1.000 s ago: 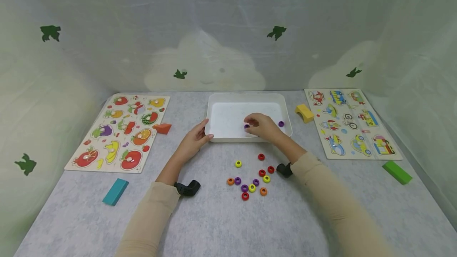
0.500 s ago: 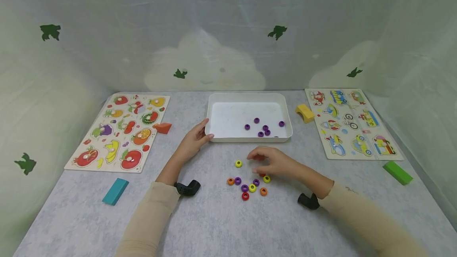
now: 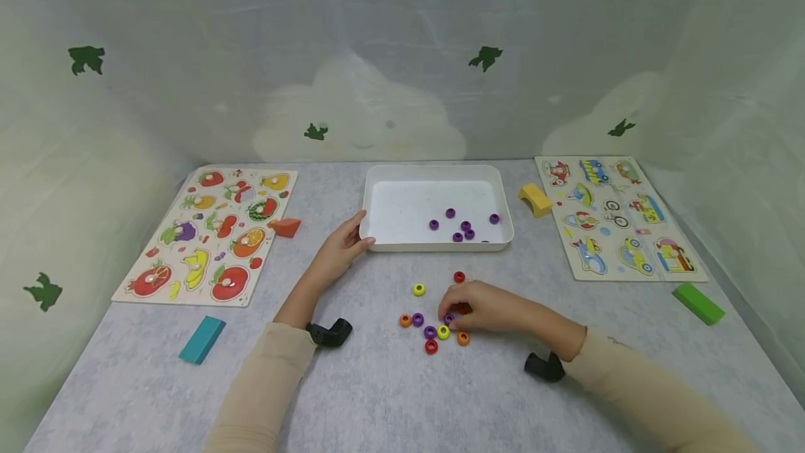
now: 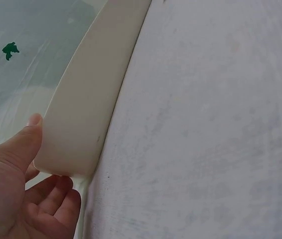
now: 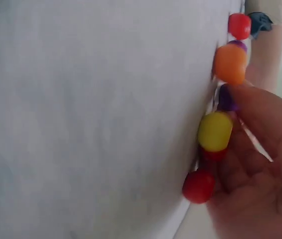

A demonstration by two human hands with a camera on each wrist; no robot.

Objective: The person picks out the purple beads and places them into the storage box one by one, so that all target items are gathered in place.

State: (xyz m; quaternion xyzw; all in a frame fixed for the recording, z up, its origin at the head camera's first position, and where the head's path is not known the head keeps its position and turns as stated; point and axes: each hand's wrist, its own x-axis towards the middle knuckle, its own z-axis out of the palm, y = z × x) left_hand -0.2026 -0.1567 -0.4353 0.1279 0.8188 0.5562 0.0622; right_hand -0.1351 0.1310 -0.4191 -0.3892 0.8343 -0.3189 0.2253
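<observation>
A white rectangular tray (image 3: 434,247) stands at the back middle of the table with several purple beads (image 3: 465,226) in its right half. My left hand (image 3: 339,247) grips its near left corner; in the left wrist view the thumb is at the rim and the fingers (image 4: 56,201) curl at the corner. Over the loose beads on the table is my right hand (image 3: 484,307), its thumb and forefinger pinching a purple bead (image 5: 226,98). A yellow bead (image 3: 443,332) and an orange bead (image 3: 463,338) lie right beside the fingertips. The palm partly hides other beads.
More loose beads lie around, among them a red bead (image 3: 459,276) and a yellow bead (image 3: 418,289). A fruit puzzle board (image 3: 207,236) is at left, a vehicle puzzle board (image 3: 619,219) at right. Orange (image 3: 287,228), teal (image 3: 202,340), yellow (image 3: 536,199) and green blocks (image 3: 698,303) lie about.
My right hand has left the tray, where several purple beads now show, and come down to the loose beads, closing on a purple one. My left hand stays at the tray's corner.
</observation>
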